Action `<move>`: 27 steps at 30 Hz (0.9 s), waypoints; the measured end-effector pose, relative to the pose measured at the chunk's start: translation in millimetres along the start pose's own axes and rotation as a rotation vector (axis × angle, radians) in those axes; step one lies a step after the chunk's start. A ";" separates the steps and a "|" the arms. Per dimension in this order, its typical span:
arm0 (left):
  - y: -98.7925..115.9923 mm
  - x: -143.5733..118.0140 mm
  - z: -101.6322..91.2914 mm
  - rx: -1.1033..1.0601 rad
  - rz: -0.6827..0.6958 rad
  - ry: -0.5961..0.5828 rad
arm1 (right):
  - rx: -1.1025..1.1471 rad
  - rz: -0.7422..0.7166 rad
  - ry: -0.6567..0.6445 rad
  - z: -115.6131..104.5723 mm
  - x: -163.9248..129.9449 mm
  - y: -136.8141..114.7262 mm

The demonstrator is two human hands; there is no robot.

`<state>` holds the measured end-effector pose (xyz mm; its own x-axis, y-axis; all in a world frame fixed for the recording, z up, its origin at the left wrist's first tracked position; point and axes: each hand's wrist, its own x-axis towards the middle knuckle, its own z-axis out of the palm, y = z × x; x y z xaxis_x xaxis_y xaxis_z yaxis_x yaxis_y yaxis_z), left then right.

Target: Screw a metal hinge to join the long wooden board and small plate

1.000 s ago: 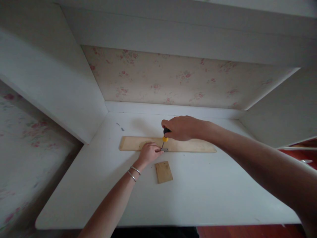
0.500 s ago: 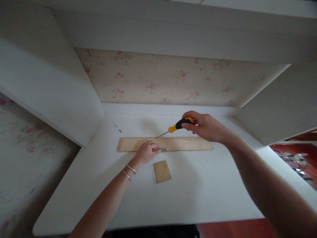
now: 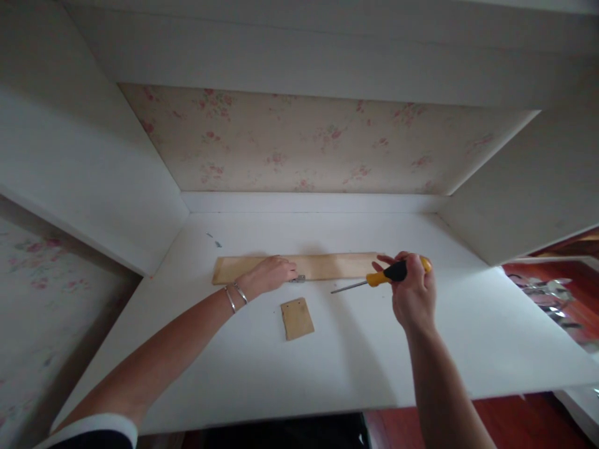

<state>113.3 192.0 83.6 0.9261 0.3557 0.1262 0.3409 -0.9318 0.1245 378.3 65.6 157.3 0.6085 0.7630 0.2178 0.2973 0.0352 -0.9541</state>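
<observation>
Right hand [image 3: 412, 293]: closed around a screwdriver [image 3: 381, 277] by its black and yellow handle, shaft pointing left and slightly down, tip in the air above the desk.
Left hand [image 3: 269, 274]: fingers curled down on the long wooden strip [image 3: 327, 265], apparently pinning it flat; whether they pinch anything cannot be told.
Metal fitting [image 3: 297, 279]: just beyond the left fingertips, at the strip's near edge.
Small wood piece [image 3: 296, 318]: loose, nearer the body than both hands.
Wrist: two bangles [image 3: 234, 294].
Surface: white desk [image 3: 421, 368], inside a white alcove.
Room: flowered wallpaper [image 3: 304, 143] behind; red floor to the right.
</observation>
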 end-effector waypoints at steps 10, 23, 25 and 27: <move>4.6 2.3 3.4 0.107 -0.023 0.004 | -1.119 -0.504 -0.968 61.1 -20.4 -6.3; 23.1 14.8 4.8 0.231 -0.216 -0.131 | -1.174 -0.389 -1.096 87.5 -27.1 22.0; 25.8 16.8 7.8 0.207 -0.320 -0.144 | -1.184 -0.365 -1.106 88.9 -25.4 22.2; 28.1 18.9 10.7 0.169 -0.482 -0.142 | -1.186 -0.359 -1.109 89.9 -23.9 22.4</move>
<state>142.2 171.7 79.0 0.6668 0.7440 -0.0425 0.7436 -0.6680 -0.0269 304.2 106.2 112.3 -0.2398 0.9015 -0.3603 0.9707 0.2173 -0.1025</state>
